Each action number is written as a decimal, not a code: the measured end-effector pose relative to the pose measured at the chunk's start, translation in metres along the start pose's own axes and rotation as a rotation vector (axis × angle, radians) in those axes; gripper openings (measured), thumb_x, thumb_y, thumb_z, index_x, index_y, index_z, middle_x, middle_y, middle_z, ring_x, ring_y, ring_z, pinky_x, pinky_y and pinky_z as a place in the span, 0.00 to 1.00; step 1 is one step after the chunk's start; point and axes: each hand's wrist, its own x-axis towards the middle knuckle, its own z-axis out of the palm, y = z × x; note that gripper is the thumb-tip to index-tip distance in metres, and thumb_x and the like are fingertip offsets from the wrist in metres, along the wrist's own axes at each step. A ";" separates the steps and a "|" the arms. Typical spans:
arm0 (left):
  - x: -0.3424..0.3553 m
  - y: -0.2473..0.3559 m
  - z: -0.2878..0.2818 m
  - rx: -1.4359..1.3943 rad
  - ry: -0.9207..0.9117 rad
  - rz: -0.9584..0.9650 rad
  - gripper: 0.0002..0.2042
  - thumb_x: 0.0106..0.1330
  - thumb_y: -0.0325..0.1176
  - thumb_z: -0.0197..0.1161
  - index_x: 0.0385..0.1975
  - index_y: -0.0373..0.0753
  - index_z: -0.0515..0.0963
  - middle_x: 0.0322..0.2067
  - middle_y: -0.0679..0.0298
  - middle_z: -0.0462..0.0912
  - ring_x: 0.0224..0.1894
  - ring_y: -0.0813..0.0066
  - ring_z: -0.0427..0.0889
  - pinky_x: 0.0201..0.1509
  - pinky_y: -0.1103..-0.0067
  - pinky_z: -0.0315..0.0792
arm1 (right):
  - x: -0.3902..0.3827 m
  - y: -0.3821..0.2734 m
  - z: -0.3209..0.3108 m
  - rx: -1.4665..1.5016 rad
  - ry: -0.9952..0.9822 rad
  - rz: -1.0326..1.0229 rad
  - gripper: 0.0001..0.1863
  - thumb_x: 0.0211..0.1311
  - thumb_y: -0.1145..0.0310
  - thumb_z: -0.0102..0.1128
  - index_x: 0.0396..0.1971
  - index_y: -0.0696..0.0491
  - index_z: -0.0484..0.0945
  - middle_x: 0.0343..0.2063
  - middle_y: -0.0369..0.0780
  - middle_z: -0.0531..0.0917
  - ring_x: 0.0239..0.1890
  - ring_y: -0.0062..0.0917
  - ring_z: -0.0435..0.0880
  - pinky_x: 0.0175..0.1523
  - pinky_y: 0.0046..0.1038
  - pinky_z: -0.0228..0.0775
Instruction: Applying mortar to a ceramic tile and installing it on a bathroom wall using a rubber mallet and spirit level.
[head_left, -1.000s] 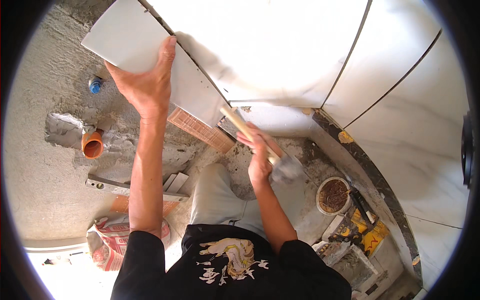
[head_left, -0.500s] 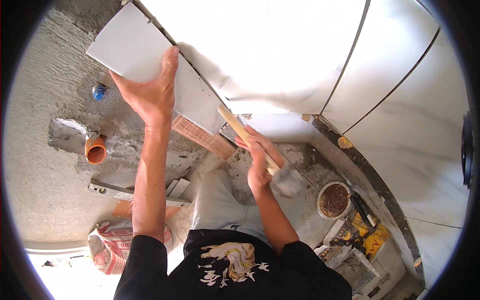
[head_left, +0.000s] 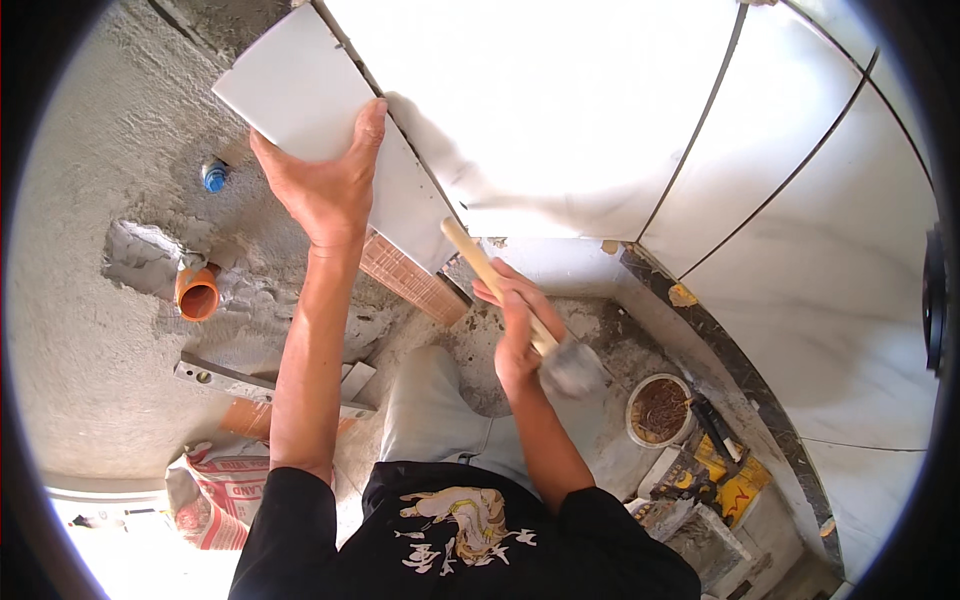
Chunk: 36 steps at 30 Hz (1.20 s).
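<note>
My left hand (head_left: 325,190) grips the lower edge of a white tile (head_left: 305,85) at the upper left. Its thumb lies along the tile's right side, and most of its fingers are hidden by the tile. Below it, a second white piece (head_left: 410,200) runs slantwise along the dark gap beside the big marbled tile (head_left: 540,110). My right hand (head_left: 520,320) is closed round the wooden handle of a mallet (head_left: 465,245). The handle's free end points up at the lower piece; I cannot tell whether they touch. Motion blurs the mallet's grey-white head (head_left: 572,370).
An orange pipe end (head_left: 198,296) and a blue plug (head_left: 214,177) stick out of the rough wall at left. Lower down are a spirit level (head_left: 225,380) and a printed sack (head_left: 225,490). At right stand a bucket (head_left: 660,410) and a yellow-black package (head_left: 738,490).
The view has shifted slightly, so the tile and my left hand appear farther right. Both hands keep their hold; the mallet has barely moved in the picture.
</note>
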 end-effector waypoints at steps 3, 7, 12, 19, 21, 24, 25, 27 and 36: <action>0.000 -0.004 -0.003 0.001 0.015 0.007 0.44 0.50 0.40 0.84 0.62 0.26 0.65 0.53 0.52 0.76 0.54 0.63 0.77 0.60 0.69 0.73 | 0.001 0.007 0.001 0.028 -0.020 -0.002 0.15 0.70 0.75 0.43 0.42 0.71 0.77 0.51 0.59 0.80 0.44 0.50 0.87 0.51 0.45 0.85; -0.002 -0.002 -0.003 -0.020 -0.013 0.007 0.42 0.51 0.39 0.84 0.61 0.27 0.65 0.53 0.52 0.76 0.54 0.64 0.77 0.59 0.70 0.74 | 0.001 0.007 -0.002 0.063 0.012 0.038 0.16 0.71 0.74 0.44 0.44 0.71 0.78 0.51 0.60 0.80 0.43 0.51 0.87 0.51 0.45 0.85; -0.021 -0.019 -0.008 -0.122 -0.155 -0.122 0.54 0.48 0.45 0.83 0.70 0.27 0.55 0.64 0.44 0.64 0.68 0.49 0.65 0.71 0.60 0.64 | 0.001 -0.006 0.003 0.046 0.011 0.057 0.17 0.72 0.72 0.45 0.44 0.71 0.78 0.51 0.59 0.80 0.44 0.51 0.87 0.51 0.44 0.85; -0.023 -0.025 0.001 -0.008 -0.120 -0.040 0.58 0.47 0.45 0.83 0.73 0.27 0.50 0.72 0.39 0.52 0.74 0.44 0.56 0.75 0.57 0.59 | 0.000 -0.019 0.000 0.030 0.049 0.040 0.16 0.71 0.73 0.49 0.47 0.71 0.78 0.51 0.56 0.81 0.43 0.46 0.88 0.50 0.40 0.85; -0.021 -0.023 -0.002 0.056 -0.096 -0.020 0.59 0.47 0.46 0.83 0.74 0.29 0.48 0.73 0.41 0.51 0.74 0.44 0.56 0.75 0.57 0.60 | 0.003 -0.022 0.015 -0.017 0.062 0.062 0.17 0.71 0.72 0.48 0.46 0.71 0.78 0.51 0.56 0.81 0.43 0.47 0.88 0.50 0.41 0.85; -0.018 -0.020 -0.003 -0.004 -0.074 0.020 0.59 0.48 0.46 0.82 0.75 0.33 0.47 0.75 0.43 0.47 0.75 0.42 0.54 0.77 0.58 0.58 | 0.005 -0.017 0.019 -0.024 0.052 0.060 0.18 0.70 0.69 0.49 0.45 0.70 0.78 0.51 0.57 0.82 0.42 0.46 0.88 0.49 0.40 0.85; -0.019 -0.023 -0.005 -0.003 -0.053 0.000 0.59 0.48 0.46 0.82 0.75 0.33 0.47 0.75 0.43 0.47 0.75 0.42 0.54 0.77 0.58 0.58 | 0.004 -0.019 0.022 -0.061 0.064 0.052 0.18 0.69 0.68 0.49 0.45 0.68 0.79 0.50 0.57 0.82 0.42 0.46 0.88 0.49 0.40 0.85; -0.020 -0.025 -0.009 0.018 -0.117 -0.020 0.59 0.48 0.45 0.82 0.76 0.33 0.47 0.75 0.42 0.45 0.75 0.42 0.53 0.77 0.58 0.56 | 0.002 -0.016 0.026 -0.078 0.064 0.050 0.17 0.69 0.68 0.49 0.45 0.67 0.79 0.51 0.56 0.82 0.42 0.45 0.89 0.49 0.39 0.85; -0.137 -0.083 -0.100 -0.488 -0.101 -0.675 0.16 0.71 0.29 0.63 0.57 0.32 0.80 0.48 0.49 0.86 0.51 0.66 0.85 0.54 0.75 0.77 | 0.003 -0.025 0.020 -0.183 0.133 0.069 0.16 0.72 0.65 0.46 0.47 0.62 0.75 0.53 0.56 0.81 0.43 0.40 0.89 0.47 0.38 0.86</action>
